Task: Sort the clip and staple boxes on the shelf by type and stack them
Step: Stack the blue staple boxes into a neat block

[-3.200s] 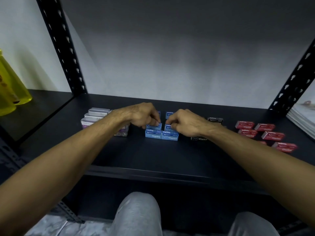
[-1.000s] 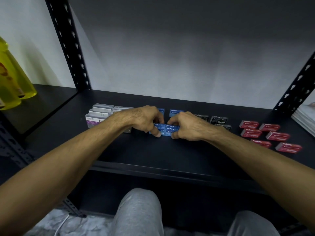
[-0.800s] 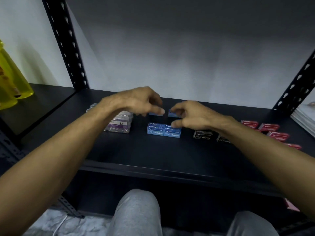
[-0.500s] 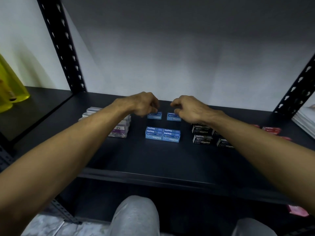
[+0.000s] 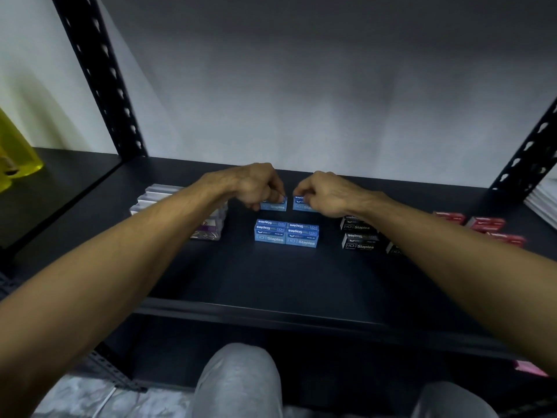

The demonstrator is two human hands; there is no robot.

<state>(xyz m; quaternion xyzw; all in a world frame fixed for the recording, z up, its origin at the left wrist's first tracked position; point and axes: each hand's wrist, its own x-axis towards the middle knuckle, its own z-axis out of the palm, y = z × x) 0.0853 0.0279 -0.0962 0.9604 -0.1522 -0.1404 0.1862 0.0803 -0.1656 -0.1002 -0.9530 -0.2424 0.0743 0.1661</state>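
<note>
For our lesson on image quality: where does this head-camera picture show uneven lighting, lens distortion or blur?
Head view: light falls on the back wall, while the shelf and the space under it stay dim; the wide lens bows the upright posts outward; the red boxes near the right edge look smeared, yet print on the blue staple boxes stays legible.

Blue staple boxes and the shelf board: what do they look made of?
Blue staple boxes: probably printed cardboard, given the sharp folded edges and flat printed faces with a slight sheen. Shelf board: dark, matte and smooth with a rolled front lip, likely painted metal, though laminate cannot be ruled out.
</note>
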